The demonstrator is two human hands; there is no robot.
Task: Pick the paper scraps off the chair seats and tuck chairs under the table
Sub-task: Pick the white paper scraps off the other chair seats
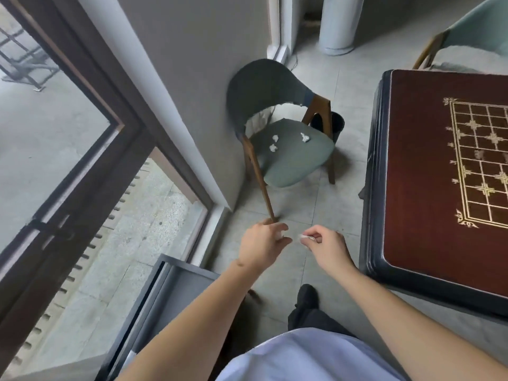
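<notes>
Both hands loaded with paper, three scraps waiting on the green chair ahead.

Head view: the right hand (327,244) pinches a white paper scrap (304,237) between thumb and fingertips, and the left hand (262,240) is curled round another white bit (279,234) that barely shows at its fingertips. Beyond and above both grips, well apart from them, the green chair (291,158) stands against the wall with three scraps on its seat — two close together (274,143) on the left-hand side, one (304,137) farther right. The likely trouble: with both hands occupied, reaching for more could let a held piece slip to the floor. The dark bin (337,125) sits behind the chair, and the chess-board table (428,171) lies right of the right hand — the chair is not yet tucked under it.
</notes>
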